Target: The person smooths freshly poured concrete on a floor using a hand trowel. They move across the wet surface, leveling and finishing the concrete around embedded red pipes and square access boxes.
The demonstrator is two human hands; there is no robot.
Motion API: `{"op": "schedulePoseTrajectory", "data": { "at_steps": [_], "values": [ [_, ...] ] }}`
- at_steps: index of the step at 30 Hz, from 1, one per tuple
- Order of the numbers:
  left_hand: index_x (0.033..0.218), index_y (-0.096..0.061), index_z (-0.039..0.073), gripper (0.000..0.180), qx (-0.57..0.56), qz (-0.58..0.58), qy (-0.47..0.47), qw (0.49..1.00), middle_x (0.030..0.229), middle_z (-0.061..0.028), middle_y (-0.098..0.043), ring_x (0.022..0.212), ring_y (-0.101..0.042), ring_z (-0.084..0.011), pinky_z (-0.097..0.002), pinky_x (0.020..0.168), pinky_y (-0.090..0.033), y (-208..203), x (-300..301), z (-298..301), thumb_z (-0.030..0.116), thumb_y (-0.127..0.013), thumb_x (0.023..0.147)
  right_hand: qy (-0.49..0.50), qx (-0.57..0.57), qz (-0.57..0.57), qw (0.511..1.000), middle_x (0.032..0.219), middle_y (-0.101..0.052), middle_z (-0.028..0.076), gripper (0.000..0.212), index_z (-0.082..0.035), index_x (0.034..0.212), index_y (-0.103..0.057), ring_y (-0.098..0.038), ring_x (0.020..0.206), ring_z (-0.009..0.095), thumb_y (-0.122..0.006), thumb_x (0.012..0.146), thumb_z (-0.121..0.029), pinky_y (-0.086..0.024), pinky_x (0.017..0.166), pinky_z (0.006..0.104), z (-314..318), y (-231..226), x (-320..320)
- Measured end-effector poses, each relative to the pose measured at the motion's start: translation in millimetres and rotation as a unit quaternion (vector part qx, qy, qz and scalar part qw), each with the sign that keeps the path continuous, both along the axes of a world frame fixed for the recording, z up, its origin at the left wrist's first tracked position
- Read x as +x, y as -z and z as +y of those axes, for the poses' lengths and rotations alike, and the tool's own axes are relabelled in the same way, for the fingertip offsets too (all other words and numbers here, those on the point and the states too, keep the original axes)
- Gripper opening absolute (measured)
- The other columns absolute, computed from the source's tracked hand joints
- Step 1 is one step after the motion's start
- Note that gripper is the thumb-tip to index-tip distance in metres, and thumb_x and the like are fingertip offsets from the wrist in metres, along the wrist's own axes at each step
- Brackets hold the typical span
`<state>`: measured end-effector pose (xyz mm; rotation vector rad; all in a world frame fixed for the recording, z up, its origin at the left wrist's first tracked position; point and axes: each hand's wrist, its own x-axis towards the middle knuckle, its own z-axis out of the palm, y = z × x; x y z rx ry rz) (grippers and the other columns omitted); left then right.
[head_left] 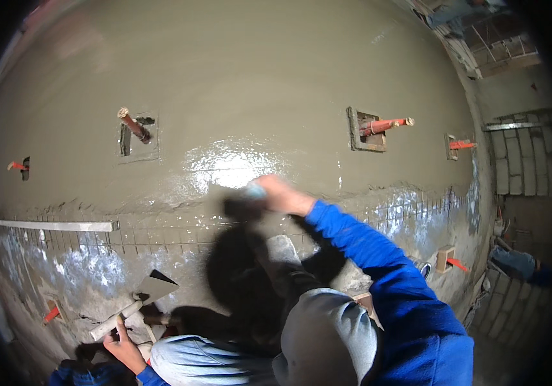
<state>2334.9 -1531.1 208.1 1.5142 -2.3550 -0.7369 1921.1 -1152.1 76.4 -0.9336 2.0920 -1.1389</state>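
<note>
My right hand (282, 195) is stretched out to the wall at the edge of the wet plaster (237, 83), closed round a blurred tool with a pale blue part (254, 191). The tool's kind is smeared by motion, and a dark shape, partly shadow, lies beside it. Low on the left, my left hand (124, 347) grips the pale handle of a trowel (155, 289), whose flat metal blade points up and right. Smooth, shiny plaster covers the upper wall, with a ragged lower border just below my right hand.
Orange conduit stubs stick out of wall boxes, such as the left box (126, 138) and right box (353, 128). A metal straightedge (54, 225) lies along a mesh strip (160, 238). My bent knees (330, 328) are close to the wall. Stacked blocks (520, 161) stand at right.
</note>
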Motion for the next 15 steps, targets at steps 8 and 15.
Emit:
{"op": "schedulePoseTrajectory", "data": {
  "at_steps": [8,15],
  "values": [
    [0.095,-0.066,-0.008,0.032,0.059,0.042,0.026,0.997,0.083,-0.0059,-0.063,0.074,-0.053,-0.0149,-0.0332,0.071,-0.047,4.1,-29.8,-3.9,0.023,-0.073,0.100,0.221,0.349,0.119,0.903,0.093,-0.073,0.024,0.029,-0.007,0.101,-0.074,-0.070,0.092,0.044,-0.080,0.081,-0.028,-0.056,0.083,0.0520,248.6,-26.1,-73.2],
    [0.094,-0.066,-0.006,0.032,0.048,0.016,0.042,0.998,0.081,-0.0056,-0.062,0.072,-0.050,-0.0143,-0.0331,0.067,-0.044,6.8,-44.9,-4.1,0.024,-0.074,0.099,0.238,0.352,0.052,0.904,0.092,-0.072,0.026,0.032,-0.003,0.102,-0.072,-0.070,0.090,0.044,-0.082,0.081,-0.025,-0.055,0.081,0.0489,299.7,6.0,-91.7]
  ]
}}
